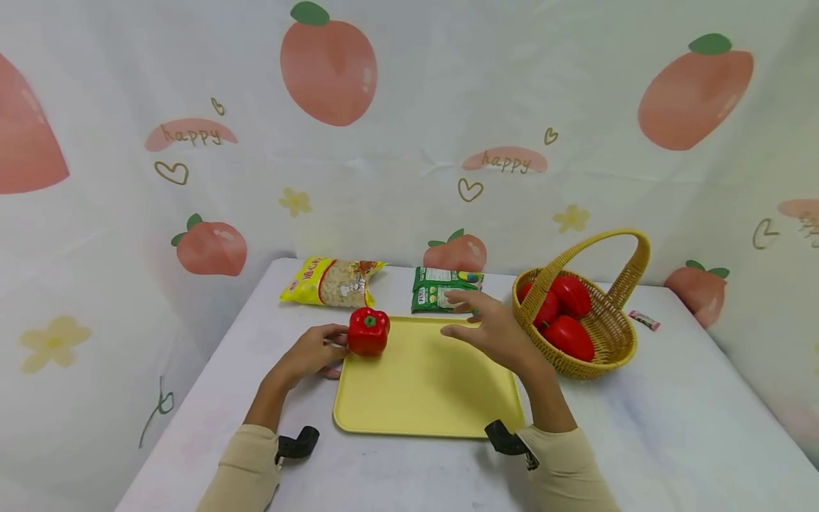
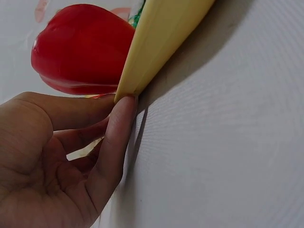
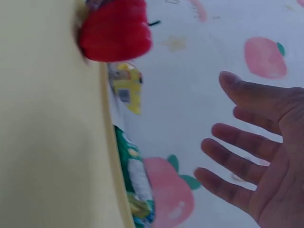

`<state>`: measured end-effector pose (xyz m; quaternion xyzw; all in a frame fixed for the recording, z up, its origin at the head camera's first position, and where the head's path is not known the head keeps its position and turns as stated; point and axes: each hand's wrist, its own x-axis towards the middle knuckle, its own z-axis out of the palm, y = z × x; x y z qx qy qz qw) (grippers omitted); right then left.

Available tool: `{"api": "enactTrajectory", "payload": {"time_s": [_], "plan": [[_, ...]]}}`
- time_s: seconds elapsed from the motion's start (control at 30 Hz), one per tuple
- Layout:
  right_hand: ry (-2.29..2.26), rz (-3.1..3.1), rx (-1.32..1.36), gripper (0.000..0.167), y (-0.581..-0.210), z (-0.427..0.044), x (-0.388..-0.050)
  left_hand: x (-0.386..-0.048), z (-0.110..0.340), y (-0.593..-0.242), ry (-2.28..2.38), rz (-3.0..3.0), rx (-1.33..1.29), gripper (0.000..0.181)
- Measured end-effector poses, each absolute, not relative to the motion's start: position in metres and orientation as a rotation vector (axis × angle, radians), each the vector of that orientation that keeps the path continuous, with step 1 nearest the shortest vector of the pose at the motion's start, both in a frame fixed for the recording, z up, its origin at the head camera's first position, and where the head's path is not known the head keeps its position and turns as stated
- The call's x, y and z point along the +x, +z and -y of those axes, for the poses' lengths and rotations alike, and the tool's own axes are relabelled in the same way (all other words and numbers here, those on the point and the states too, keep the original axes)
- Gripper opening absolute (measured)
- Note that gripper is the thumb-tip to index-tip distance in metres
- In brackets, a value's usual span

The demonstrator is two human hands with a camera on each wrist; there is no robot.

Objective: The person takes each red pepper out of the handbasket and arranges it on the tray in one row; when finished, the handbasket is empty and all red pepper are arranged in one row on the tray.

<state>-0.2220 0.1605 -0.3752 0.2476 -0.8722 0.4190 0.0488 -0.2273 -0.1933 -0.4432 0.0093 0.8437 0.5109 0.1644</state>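
A red bell pepper stands at the back left corner of the yellow tray. My left hand is at the tray's left edge, beside the pepper; in the left wrist view its thumb and a finger pinch the tray's rim, with the pepper just above. My right hand hovers over the tray's right part, fingers spread and holding nothing. The right wrist view shows that hand apart from the tray and the pepper.
A wicker basket with several red items stands right of the tray, its handle upright. Behind the tray lie a yellow bag and a green packet. A small pink wrapper lies right of the basket.
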Motion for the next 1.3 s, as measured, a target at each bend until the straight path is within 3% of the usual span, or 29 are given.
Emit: {"api": "enactTrajectory", "payload": {"time_s": [0.37,0.63,0.93,1.3], "plan": [[1.253,2.707,0.513,0.045,-0.348,-0.221,-0.207,-0.229,0.194,-0.443,1.466,-2.383,0.026,0.054],[1.16,2.794,0.31,0.047,-0.334,-0.268,-0.192,-0.228,0.194,-0.441,1.458,-2.391,0.045,0.055],[1.213,2.825,0.142,0.064,-0.349,-0.311,-0.193,-0.229,0.195,-0.442,1.449,-2.39,0.035,0.055],[1.331,2.896,-0.012,0.084,-0.372,-0.323,-0.204,-0.229,0.194,-0.441,1.465,-2.384,0.023,0.055]]}}
